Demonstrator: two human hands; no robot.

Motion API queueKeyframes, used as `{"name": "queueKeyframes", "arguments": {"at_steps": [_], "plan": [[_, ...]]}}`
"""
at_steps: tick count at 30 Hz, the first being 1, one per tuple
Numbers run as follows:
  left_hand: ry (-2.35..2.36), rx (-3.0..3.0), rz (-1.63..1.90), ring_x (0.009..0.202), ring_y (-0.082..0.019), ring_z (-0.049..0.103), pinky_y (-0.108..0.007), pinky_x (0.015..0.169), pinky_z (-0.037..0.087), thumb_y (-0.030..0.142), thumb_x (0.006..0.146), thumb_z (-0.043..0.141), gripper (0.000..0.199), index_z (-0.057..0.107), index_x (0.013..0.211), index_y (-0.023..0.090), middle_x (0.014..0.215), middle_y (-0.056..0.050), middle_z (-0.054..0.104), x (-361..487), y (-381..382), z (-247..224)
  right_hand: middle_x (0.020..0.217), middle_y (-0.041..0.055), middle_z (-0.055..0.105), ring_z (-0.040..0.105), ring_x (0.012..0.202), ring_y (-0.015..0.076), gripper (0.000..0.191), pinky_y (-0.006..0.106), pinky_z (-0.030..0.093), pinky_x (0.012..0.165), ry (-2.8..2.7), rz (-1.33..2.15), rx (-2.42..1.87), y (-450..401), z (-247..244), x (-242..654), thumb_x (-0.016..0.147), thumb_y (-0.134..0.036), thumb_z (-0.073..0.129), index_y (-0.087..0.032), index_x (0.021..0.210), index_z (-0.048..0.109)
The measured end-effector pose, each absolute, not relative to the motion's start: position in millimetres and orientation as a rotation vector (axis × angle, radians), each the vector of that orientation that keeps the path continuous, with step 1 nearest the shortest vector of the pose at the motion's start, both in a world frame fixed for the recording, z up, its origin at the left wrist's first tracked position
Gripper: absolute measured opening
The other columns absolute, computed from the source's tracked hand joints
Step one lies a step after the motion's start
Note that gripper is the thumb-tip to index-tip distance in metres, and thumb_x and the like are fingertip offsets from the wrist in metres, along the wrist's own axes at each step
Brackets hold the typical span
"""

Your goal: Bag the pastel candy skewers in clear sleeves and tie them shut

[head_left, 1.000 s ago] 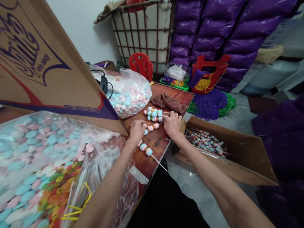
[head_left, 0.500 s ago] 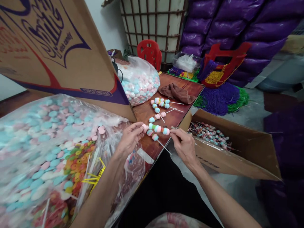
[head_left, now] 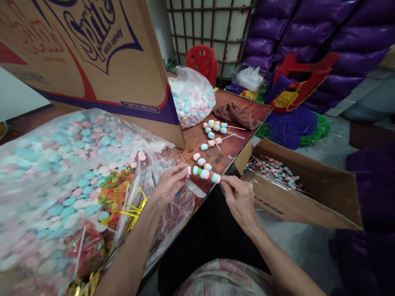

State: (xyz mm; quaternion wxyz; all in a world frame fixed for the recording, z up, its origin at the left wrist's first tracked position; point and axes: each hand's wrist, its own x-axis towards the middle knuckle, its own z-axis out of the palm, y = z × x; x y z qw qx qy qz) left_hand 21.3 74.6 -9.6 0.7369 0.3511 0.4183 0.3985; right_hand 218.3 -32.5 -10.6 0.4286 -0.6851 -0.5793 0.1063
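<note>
Between my hands, over the table's near edge, is a candy skewer [head_left: 204, 173] of blue, pink, white and green pieces. My right hand [head_left: 240, 199] pinches its right end beside a pink piece; the stick is hidden by the fingers. My left hand [head_left: 169, 183] is closed on a pink candy [head_left: 189, 170] just off the skewer's left tip. Right behind lies another candy stick [head_left: 202, 161] on the table [head_left: 222, 154]. More finished sticks [head_left: 212, 127] rest farther back. To the left, a big clear bag [head_left: 46, 164] holds pastel candies, with gummy rings [head_left: 115, 191] beside them.
A tall cardboard box [head_left: 123, 78] stands at the back left. Behind are a second candy bag [head_left: 196, 100], a brown cloth [head_left: 237, 116] and a red chair [head_left: 202, 61]. An open carton [head_left: 308, 201] with many candy sticks sits at the right, below the table.
The view has shifted slightly, moving the background right. The pink candy in my left hand now shows a small gap from the skewer, whose near neighbour now appears behind it.
</note>
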Motion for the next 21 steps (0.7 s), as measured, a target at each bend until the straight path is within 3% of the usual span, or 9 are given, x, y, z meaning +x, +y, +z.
{"name": "queueKeyframes", "arguments": {"at_steps": [9,15,18,21], "plan": [[1.027,0.895,0.985,0.067,-0.010,0.056,-0.025,0.069,0.049,0.032,0.064,0.085,0.031,0.080,0.090,0.016,0.082,-0.005,0.072,23.3,66.1,-17.0,0.073,-0.0009,0.073,0.059,0.069,0.0155,0.028,0.036,0.025,0.080,-1.630,0.121,-1.768,-35.5,-6.6,210.6,0.098,-0.025,0.050,-0.023,0.077,0.068],[1.264,1.244,1.056,0.064,-0.014,0.058,-0.026,0.063,0.047,0.038,0.081,0.069,0.029,0.079,0.100,0.018,0.071,-0.001,0.069,27.8,54.4,-26.0,0.067,-0.0023,0.072,0.057,0.067,0.0158,0.026,0.039,0.024,0.085,-1.752,-0.005,-1.775,-39.6,-7.9,206.1,0.096,-0.016,0.051,-0.023,0.075,0.065],[1.263,1.335,1.051,0.068,-0.016,0.062,-0.029,0.067,0.051,0.039,0.087,0.062,0.033,0.076,0.109,0.018,0.079,-0.003,0.072,30.6,48.4,-25.6,0.065,-0.0019,0.072,0.057,0.064,0.0158,0.027,0.038,0.025,0.084,-1.770,-0.036,-1.763,-41.6,-11.2,202.4,0.098,-0.017,0.050,-0.024,0.077,0.066],[1.255,1.380,1.034,0.081,-0.019,0.067,-0.033,0.076,0.056,0.040,0.091,0.057,0.035,0.075,0.111,0.018,0.101,-0.006,0.075,31.4,45.3,-23.8,0.066,-0.0015,0.071,0.056,0.060,0.0142,0.028,0.033,0.028,0.074,-1.798,0.037,-1.717,-42.4,-16.4,200.7,0.100,-0.018,0.047,-0.023,0.081,0.067]]}}
